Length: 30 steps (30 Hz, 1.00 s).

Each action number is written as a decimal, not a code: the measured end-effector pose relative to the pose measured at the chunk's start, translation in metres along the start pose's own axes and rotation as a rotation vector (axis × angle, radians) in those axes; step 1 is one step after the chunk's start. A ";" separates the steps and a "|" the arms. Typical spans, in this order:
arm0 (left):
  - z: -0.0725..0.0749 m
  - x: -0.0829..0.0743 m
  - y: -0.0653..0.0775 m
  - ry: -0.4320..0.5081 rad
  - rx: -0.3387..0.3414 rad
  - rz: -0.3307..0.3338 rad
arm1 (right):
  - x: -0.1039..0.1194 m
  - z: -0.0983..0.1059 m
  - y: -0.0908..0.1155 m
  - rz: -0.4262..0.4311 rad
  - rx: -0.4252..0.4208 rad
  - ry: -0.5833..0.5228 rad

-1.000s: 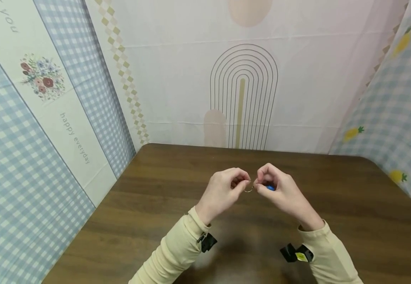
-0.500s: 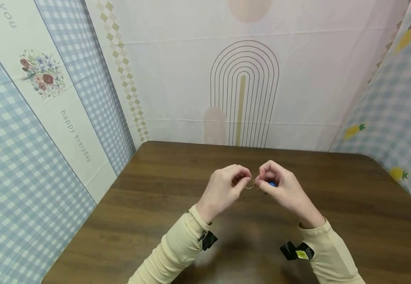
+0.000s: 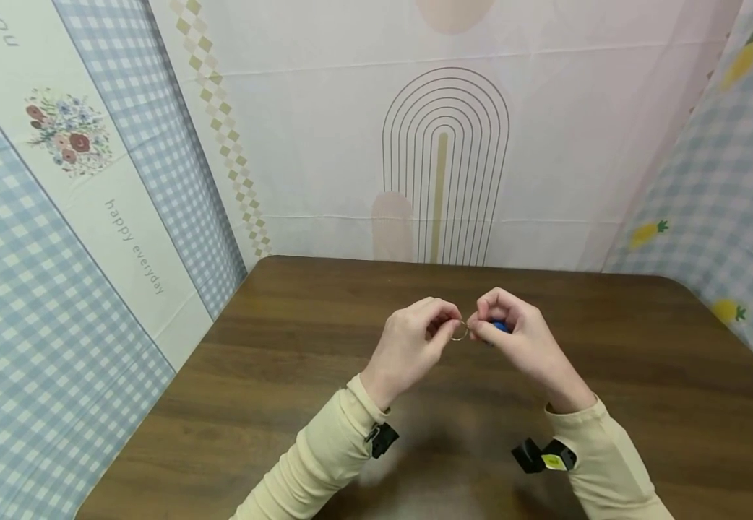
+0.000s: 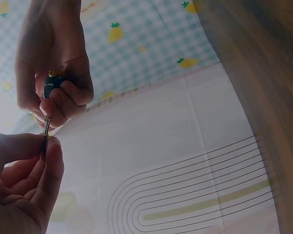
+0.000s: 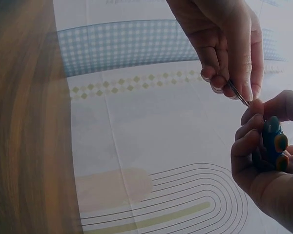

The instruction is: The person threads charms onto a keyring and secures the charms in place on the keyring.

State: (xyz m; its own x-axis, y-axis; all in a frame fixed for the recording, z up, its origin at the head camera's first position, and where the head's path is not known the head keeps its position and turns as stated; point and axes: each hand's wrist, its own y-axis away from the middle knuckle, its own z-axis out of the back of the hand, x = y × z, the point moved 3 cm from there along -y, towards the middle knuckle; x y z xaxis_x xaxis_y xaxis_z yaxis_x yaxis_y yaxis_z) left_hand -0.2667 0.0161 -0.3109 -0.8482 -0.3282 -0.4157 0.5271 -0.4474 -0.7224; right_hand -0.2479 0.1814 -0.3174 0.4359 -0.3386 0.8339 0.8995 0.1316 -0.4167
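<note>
Above the table, my left hand [image 3: 407,348] pinches a thin metal key ring [image 4: 46,128] between thumb and fingertips. My right hand [image 3: 527,345] faces it from the right, its fingertips at the ring's other side. Curled inside that hand is a small blue figure [image 5: 274,141] with orange-yellow round parts, like a keychain charm. Fingers cover much of the figure, and whatever links it to the ring is hidden. In the head view only a bit of blue shows between thumb and fingers. Both hands nearly touch at the ring.
A brown wooden table [image 3: 272,390] lies under the hands. Printed cloth hangs behind it [image 3: 311,159], with checked cloths at the left [image 3: 19,303] and right [image 3: 695,217]. Black wrist devices [image 3: 384,440] sit on both sleeves.
Both hands have risen slightly in the head view, which has also shifted a little. The right fingertips have come closer to the ring, and the ring now shows as a rounder loop.
</note>
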 end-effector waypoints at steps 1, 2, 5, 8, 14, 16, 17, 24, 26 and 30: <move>-0.001 0.000 -0.001 -0.001 -0.004 0.000 | -0.001 0.001 -0.001 -0.004 0.002 -0.006; -0.002 0.000 -0.001 0.000 -0.009 -0.001 | -0.002 0.002 -0.001 -0.006 0.002 -0.008; -0.004 0.000 -0.003 -0.003 -0.029 -0.003 | -0.006 0.004 -0.003 -0.017 -0.001 -0.023; -0.006 0.001 -0.004 -0.017 -0.053 -0.008 | -0.009 0.006 -0.005 -0.029 -0.002 -0.061; -0.012 0.001 -0.006 -0.064 -0.089 -0.033 | -0.014 0.011 -0.008 -0.067 0.003 -0.138; -0.012 -0.001 -0.006 -0.089 -0.098 -0.053 | -0.014 0.012 -0.009 -0.089 -0.002 -0.152; -0.012 -0.001 -0.006 -0.102 -0.102 -0.065 | -0.014 0.013 -0.009 -0.098 -0.008 -0.155; -0.014 -0.004 -0.004 -0.160 -0.130 -0.130 | -0.010 0.014 -0.008 -0.136 -0.029 -0.156; -0.015 -0.004 -0.004 -0.178 -0.130 -0.146 | -0.009 0.013 -0.007 -0.141 -0.023 -0.159; -0.018 -0.002 -0.002 -0.249 -0.128 -0.202 | -0.009 0.011 -0.007 -0.153 -0.007 -0.149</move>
State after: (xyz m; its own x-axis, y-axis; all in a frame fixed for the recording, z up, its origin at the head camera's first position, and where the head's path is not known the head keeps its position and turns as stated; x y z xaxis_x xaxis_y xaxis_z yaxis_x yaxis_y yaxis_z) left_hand -0.2668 0.0328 -0.3186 -0.8880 -0.4436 -0.1214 0.3261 -0.4210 -0.8464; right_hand -0.2574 0.1940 -0.3182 0.2949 -0.2126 0.9316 0.9554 0.0828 -0.2836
